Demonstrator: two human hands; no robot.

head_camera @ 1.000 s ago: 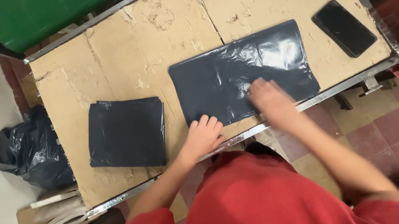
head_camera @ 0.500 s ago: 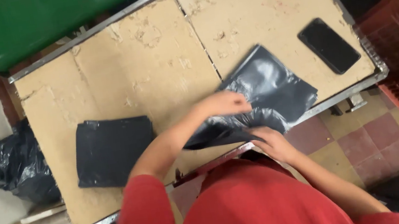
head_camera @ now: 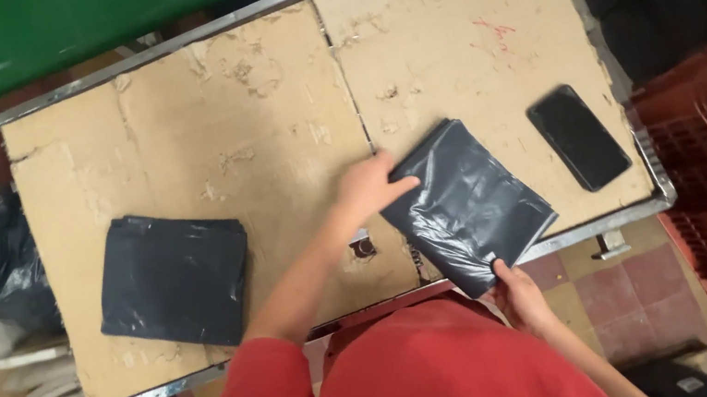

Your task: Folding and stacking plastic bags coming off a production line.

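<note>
Two hands of mine are on the dark plastic bag (head_camera: 465, 205), which lies folded at the near right of the cardboard-topped worktop (head_camera: 250, 130), its corner hanging over the edge. I judge I am midway through folding it. My left hand (head_camera: 369, 189) presses its upper left edge with flat, spread fingers; my right hand (head_camera: 517, 295) pinches the near corner. Any further fold would need that corner kept taut. A finished folded bag (head_camera: 174, 277) lies well apart to the left; a black phone (head_camera: 579, 137) sits just right, close enough to crowd the bag.
</note>
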